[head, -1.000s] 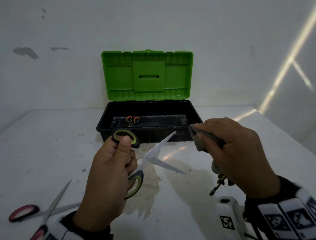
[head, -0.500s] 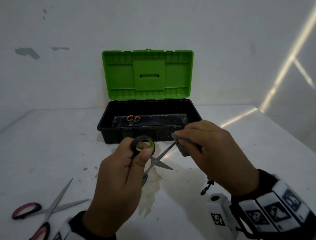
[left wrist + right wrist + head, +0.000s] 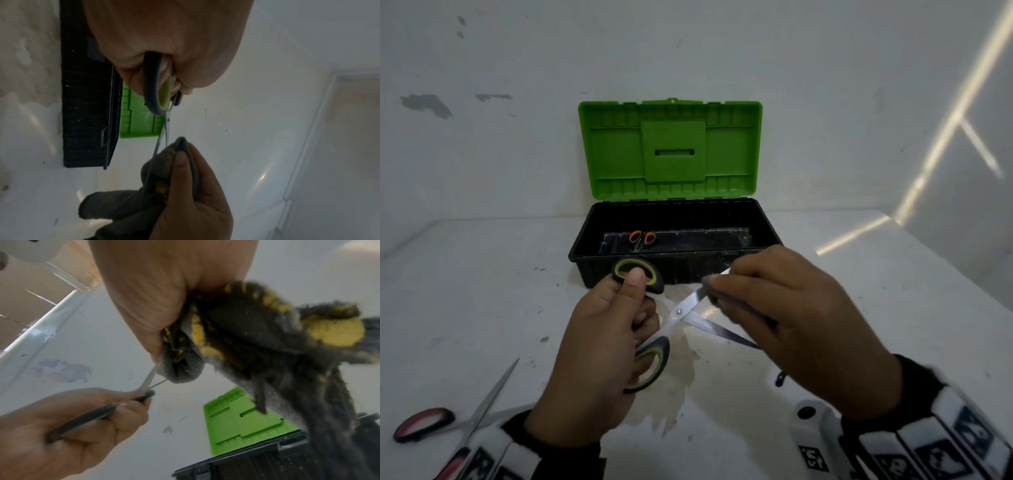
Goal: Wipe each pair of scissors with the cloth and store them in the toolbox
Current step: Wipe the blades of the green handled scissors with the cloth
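My left hand grips the black-and-green scissors by the handles, blades spread apart, above the table in front of the toolbox. The thumb lies on the upper handle loop. My right hand pinches the grey cloth around the upper blade; the blade tip pokes out past the fingers. From the left wrist view the cloth is folded over the blade. The right wrist view shows the cloth bunched, grey with yellow patches. The black toolbox stands with its green lid raised.
Small orange-handled scissors lie inside the toolbox. Red-handled scissors lie spread on the table at the near left, beside my left wrist. A stained patch marks the white table below my hands. A white wall stands close behind the toolbox.
My right hand with the cloth has moved left from beside the blade tip onto the upper blade. My left hand turned the scissors, then brought them back flat with blades spread.
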`<state>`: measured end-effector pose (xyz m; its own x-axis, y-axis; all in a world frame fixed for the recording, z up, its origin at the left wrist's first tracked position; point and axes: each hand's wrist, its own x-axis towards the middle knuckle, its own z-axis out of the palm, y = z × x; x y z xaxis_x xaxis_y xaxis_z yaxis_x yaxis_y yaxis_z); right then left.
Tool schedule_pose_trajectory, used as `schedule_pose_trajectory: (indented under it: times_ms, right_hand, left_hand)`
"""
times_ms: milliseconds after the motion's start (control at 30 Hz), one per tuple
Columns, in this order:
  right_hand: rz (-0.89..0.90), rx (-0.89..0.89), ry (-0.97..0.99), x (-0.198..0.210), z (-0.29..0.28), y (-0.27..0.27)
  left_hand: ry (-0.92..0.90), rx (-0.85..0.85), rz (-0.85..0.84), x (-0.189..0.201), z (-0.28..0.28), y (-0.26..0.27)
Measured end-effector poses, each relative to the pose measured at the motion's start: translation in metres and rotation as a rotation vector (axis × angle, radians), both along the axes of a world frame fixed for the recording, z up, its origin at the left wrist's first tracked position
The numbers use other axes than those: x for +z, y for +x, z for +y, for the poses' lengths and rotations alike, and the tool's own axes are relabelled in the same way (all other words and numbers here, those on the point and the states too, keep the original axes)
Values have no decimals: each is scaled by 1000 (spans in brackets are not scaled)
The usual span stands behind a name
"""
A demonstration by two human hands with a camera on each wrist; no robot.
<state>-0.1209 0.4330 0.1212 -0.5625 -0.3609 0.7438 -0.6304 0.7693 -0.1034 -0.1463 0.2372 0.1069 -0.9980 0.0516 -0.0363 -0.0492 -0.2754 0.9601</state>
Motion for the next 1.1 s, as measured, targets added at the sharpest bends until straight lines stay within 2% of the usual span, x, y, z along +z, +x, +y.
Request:
schedule_pose_trajectory:
  times_ms: [167,367,567,800,900,967,1100]
  right_hand:
    - [-22,-20,97,-11,-11,-7]
    - [-40,-129,-39,-16,14,-17]
    - [-46,-35,22,-12,-12,-4]
    - [-69,-205,-69,-18,35,-24]
    - [-94,-248,-206,-18,46,-22]
    - [-88,-228,-252,-13,46,-16]
    - [-31,-52,-130,-2,23,-8]
  left_hand:
    - [-60,-22,-3,3,2,2]
    - [-49,-48,31,1,-4,-1]
    - [-2,-85,41,2,-1,-5]
    - [10,-68,0,-2,-6,-6]
    - [-26,-37,-5,-3,-9,-10]
    - [-6,-35,-23,-4,-9,-12]
    - [12,-62,-63,-7,-3,-14]
